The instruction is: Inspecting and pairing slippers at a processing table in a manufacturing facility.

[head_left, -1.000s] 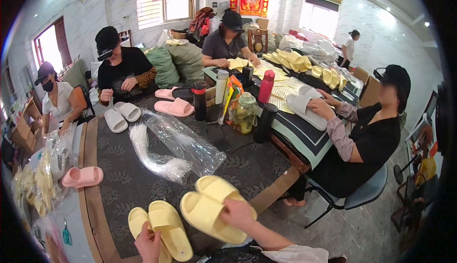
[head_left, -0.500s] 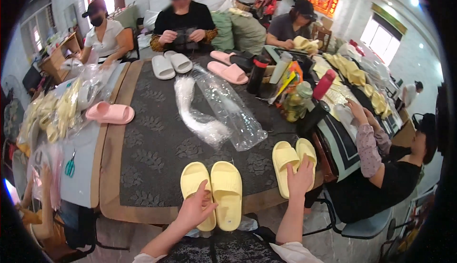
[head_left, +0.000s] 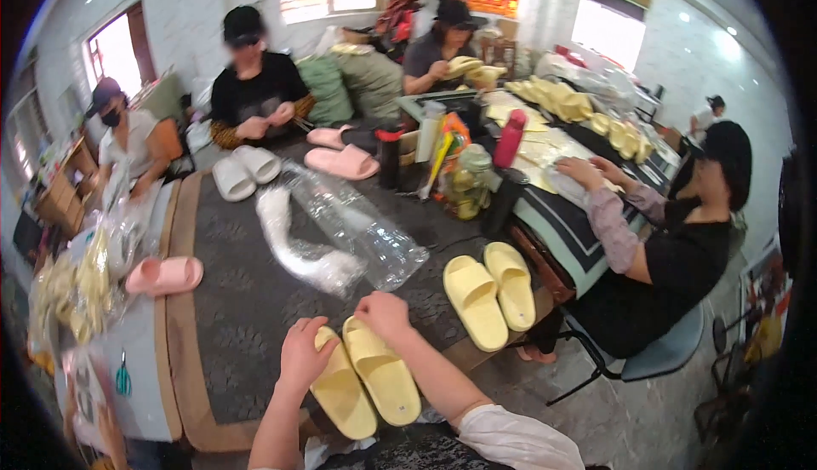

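Note:
A pair of pale yellow slide slippers lies side by side at the near table edge, toes pointing away from me. My left hand (head_left: 304, 355) is bent around the toe end of the left yellow slipper (head_left: 345, 398), its thumb over the strap. At the toe of the right yellow slipper (head_left: 396, 389) is my right hand (head_left: 385, 317), with its fingers curled down; the fingertips are partly hidden. A second yellow pair (head_left: 475, 304) rests to the right, untouched by either hand.
Clear plastic bags (head_left: 362, 227) lie mid-table. Grey slippers (head_left: 247, 172) and pink slippers (head_left: 342, 163) are farther back. A pink slipper (head_left: 166, 275) and teal scissors (head_left: 123, 376) are on the left. Bottles and a jar (head_left: 471, 185) stand right of centre. Several co-workers sit around.
My right hand has left the right-hand yellow pair and moved to the near pair's right slipper. My left hand has shifted to the left slipper's toe. The view has turned rightward.

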Available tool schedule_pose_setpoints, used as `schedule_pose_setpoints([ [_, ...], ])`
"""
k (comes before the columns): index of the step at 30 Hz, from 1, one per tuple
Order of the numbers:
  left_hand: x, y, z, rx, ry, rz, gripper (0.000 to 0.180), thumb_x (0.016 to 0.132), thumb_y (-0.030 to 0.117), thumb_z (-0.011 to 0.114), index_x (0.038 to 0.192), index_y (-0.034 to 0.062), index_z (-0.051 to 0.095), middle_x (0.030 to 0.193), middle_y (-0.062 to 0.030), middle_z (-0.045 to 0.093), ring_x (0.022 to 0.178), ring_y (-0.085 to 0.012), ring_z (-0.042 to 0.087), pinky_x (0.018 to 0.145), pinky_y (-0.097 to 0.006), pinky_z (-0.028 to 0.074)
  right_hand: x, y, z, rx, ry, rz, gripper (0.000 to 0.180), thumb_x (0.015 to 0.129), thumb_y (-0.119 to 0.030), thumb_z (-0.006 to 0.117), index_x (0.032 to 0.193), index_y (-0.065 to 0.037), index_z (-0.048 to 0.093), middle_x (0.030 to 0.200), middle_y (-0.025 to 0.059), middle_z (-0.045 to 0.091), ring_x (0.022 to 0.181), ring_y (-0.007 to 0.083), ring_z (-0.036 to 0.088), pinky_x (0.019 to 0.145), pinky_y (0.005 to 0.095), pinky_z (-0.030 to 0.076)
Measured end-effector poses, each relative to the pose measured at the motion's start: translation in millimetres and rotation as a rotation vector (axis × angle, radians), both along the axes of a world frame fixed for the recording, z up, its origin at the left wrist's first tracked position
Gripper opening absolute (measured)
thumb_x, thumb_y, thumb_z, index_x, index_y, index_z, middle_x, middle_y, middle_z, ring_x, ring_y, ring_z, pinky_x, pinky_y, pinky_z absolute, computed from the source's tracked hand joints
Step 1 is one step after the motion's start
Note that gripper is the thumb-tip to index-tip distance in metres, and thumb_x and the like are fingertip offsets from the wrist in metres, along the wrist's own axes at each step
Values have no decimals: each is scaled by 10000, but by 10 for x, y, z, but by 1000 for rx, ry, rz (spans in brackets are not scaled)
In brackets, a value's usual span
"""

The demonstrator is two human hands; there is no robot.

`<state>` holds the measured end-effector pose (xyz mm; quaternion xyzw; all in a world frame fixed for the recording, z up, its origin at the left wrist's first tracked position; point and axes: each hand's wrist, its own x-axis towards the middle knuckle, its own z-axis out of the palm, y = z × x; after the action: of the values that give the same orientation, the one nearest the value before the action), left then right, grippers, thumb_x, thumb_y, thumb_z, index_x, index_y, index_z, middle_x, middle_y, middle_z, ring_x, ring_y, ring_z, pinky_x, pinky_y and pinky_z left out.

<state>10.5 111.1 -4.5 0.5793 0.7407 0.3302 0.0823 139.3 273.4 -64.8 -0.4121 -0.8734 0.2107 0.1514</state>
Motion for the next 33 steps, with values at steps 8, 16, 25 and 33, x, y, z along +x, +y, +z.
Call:
schedule_pose_setpoints([
  [8,-80,327,-594,220,-461,124,223,892,69,599,1099,-14,603,911,-66,647,826,-152,609,739,-269,492,-243,-359,171,18,540,69,190,854,-299,647,897,-127,716,852,53,662,832,275,601,726,387,489],
  [16,-196,294,-710,293,-758,185,71,899,71,610,931,17,644,797,31,599,723,-40,526,646,-198,424,-186,-354,186,-329,625,130,197,846,-205,665,1002,-87,686,844,42,660,807,193,601,743,326,489],
  [25,-177,307,-711,352,-741,201,48,854,46,651,862,-1,643,758,26,589,682,-46,507,618,-205,414,-189,-311,122,-235,721,227,190,835,-176,660,997,-81,691,847,50,656,786,179,602,731,310,484],
  [33,-201,291,-729,353,-828,162,56,863,34,637,908,4,649,816,15,615,729,-52,539,667,-210,433,-197,-336,48,-401,754,234,219,830,-189,675,960,-49,568,808,71,629,761,205,629,685,334,505],
])
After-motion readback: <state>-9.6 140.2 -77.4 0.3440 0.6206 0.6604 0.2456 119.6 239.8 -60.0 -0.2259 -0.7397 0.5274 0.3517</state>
